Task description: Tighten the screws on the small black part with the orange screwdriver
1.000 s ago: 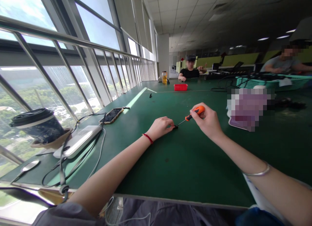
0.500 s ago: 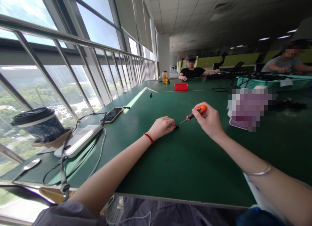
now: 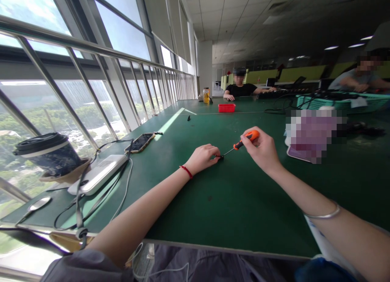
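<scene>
My right hand [image 3: 262, 150] grips the orange handle of a small screwdriver [image 3: 243, 141], whose thin shaft slants down and left. Its tip meets a small black part [image 3: 220, 156] that my left hand [image 3: 202, 157] pinches against the green table [image 3: 231, 201]. A red cord circles my left wrist and a silver bangle sits on my right forearm. The black part is mostly hidden by my fingertips.
At the left stand a lidded coffee cup [image 3: 50, 155], a white power bank [image 3: 99, 174] with cables, a spoon [image 3: 36, 205] and a phone [image 3: 141, 142]. A red tray [image 3: 226, 108] lies farther back. Two other people sit at the far side.
The hands and screwdriver stay in almost the same place; the screwdriver handle has shifted very slightly. The far person in black has lowered their arms to the table.
</scene>
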{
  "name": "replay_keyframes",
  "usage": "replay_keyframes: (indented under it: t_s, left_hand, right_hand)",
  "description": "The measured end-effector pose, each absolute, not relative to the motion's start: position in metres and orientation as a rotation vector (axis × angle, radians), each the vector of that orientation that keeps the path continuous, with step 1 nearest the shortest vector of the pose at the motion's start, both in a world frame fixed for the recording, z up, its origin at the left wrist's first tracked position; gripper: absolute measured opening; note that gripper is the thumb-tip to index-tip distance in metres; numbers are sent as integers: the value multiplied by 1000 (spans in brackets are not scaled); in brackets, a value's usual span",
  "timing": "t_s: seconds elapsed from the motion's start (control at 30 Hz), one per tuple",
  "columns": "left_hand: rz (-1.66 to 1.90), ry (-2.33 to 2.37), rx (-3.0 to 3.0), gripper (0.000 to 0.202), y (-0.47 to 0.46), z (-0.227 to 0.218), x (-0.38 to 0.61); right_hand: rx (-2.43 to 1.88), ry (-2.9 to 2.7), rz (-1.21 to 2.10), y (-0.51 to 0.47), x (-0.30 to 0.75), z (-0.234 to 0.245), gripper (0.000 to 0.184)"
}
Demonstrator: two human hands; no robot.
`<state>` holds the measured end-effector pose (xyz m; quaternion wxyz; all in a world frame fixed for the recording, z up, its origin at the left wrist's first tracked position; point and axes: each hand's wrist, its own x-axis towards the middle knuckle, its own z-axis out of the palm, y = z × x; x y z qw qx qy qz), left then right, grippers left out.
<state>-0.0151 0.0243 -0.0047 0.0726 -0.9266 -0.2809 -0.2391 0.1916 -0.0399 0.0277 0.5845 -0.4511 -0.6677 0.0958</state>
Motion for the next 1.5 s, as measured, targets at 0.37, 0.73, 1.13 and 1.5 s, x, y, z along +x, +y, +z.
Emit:
replay_keyframes:
  t_s: [0.37,0.73,1.13,1.5]
  left_hand:
    - [-714,-804,-2779,9,23,-4,-15]
    - [-715,-800,-2785,9,21,-2,-14]
    - [-700,-795,-2790,11,20,-2,-14]
    - [-682,-760,-2809,12,18,0,-13]
  right_hand:
    - [-1125,-1572,124,-42,192,35,29]
    - [-1191,-1530,173,-42,191,31,31]
    - [-1155,-1556,124,-45,188,32,35]
    - [-1220,-1587,131,-51,181,36,22]
